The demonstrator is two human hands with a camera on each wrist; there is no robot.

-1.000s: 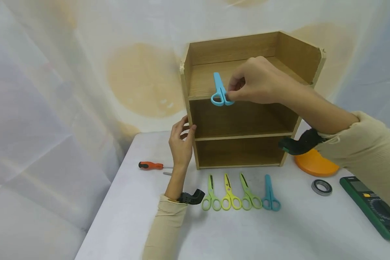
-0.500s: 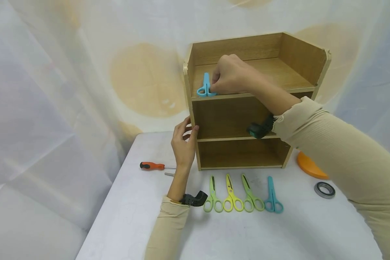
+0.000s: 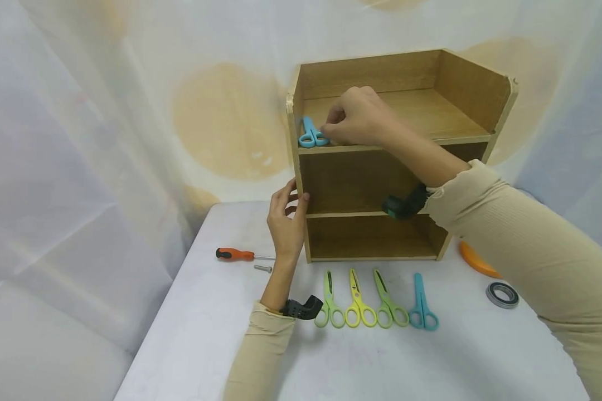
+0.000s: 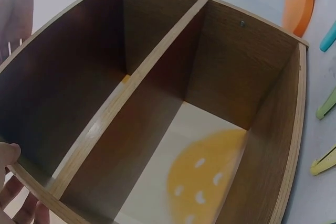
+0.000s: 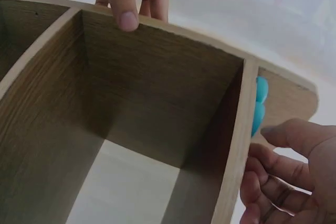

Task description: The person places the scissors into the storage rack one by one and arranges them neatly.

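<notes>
The blue scissors (image 3: 309, 133) are pinched at the handle loops by the right hand (image 3: 358, 117) on the top shelf (image 3: 431, 117), blades pointing away from the grip toward the back.

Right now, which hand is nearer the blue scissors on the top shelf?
Right. The right hand touches the blue scissors at their handles on the top shelf. The left hand is lower, gripping the wooden shelf unit at its left side panel.
</notes>
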